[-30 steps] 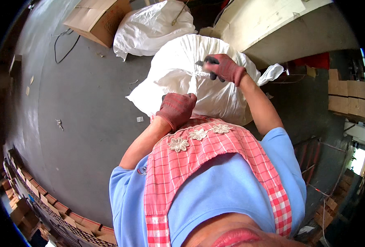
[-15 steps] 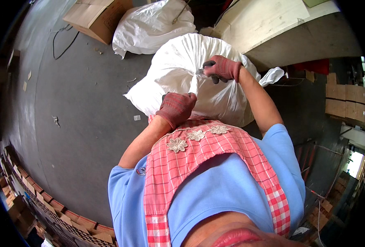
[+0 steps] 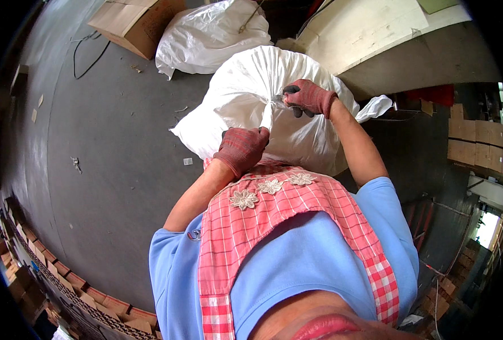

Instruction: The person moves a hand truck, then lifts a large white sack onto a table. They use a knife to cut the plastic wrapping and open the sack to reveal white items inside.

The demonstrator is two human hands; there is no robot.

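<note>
A big, full white sack sits right in front of the person, close up against the apron, its base out of sight. Its top is gathered into a twisted neck, with pleats fanning out around it. The left hand, in a dark red glove, is closed in a fist around the end of this neck, near the person's chest. The right hand, in a matching glove with black fingertips, is beside the gathers, its fingers curled in on a small greyish thing too blurred to identify. A white tail of material sticks out at the sack's right. The person wears a red checked apron with three pale flowers over a blue shirt. Beyond the sack lies another white bag, next to a cardboard box on the dark grey floor. Stacked cartons stand farther off, at the right.
</note>
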